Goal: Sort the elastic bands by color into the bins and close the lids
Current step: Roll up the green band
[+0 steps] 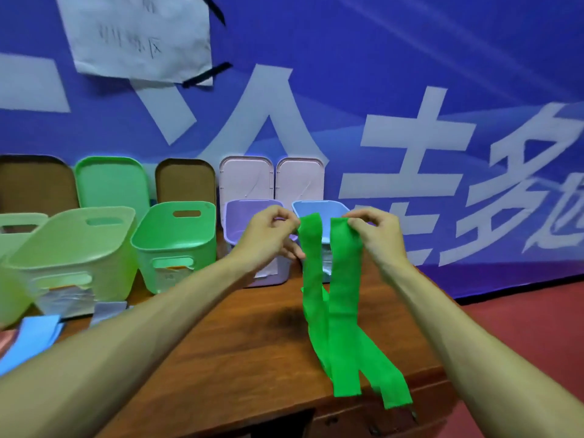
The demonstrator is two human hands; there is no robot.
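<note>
Your left hand (268, 235) and right hand (377, 232) each pinch the top of the green band (343, 295), which hangs just in front of the blue bin (316, 206).

Your left hand (268, 232) and right hand (376, 230) are raised side by side, arms extended, each pinching the green band (343, 279) between thumb and fingertips.

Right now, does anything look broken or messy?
Yes. The label on the pale bin looks torn and is peeling off. The green bin has a ragged label too. The paper on the wall hangs crooked.
</note>
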